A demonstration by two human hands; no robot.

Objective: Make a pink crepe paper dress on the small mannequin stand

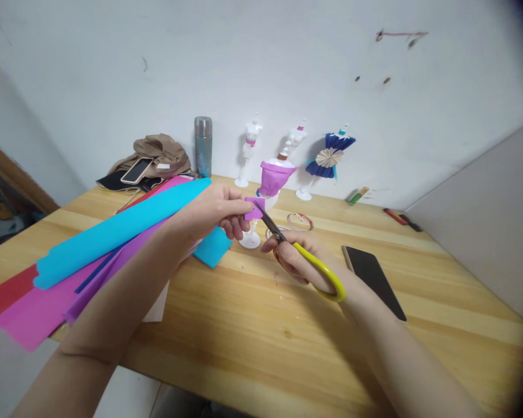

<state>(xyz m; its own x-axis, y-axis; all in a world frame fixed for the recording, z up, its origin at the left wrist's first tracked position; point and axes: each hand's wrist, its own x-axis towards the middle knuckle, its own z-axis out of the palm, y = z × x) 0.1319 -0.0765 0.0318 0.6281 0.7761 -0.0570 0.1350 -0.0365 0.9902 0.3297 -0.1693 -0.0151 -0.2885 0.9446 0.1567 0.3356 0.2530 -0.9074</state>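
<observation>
Between the thumb and fingers of my left hand (220, 209) is a small purple piece of paper (258, 204). My right hand (303, 255) grips scissors (320, 268) with yellow handles and dark blades, and the blade tips lie against the purple piece. Just behind the paper stands a small white mannequin (250, 239) on a round base, wearing a purple paper garment (276, 177). Under my left forearm are long colored paper strips, a bright blue one (122, 232) on top of pink, purple and red ones. A folded blue paper (213, 247) lies below my left hand.
Along the wall stand two white mannequins (253, 136), a third in a dark blue pleated dress (331, 157), and a thermos (203, 148). Tape rolls (300, 222) lie behind my right hand. A black phone (373, 281) is at right; a brown cloth (161, 154) and another phone (136, 170) are at left.
</observation>
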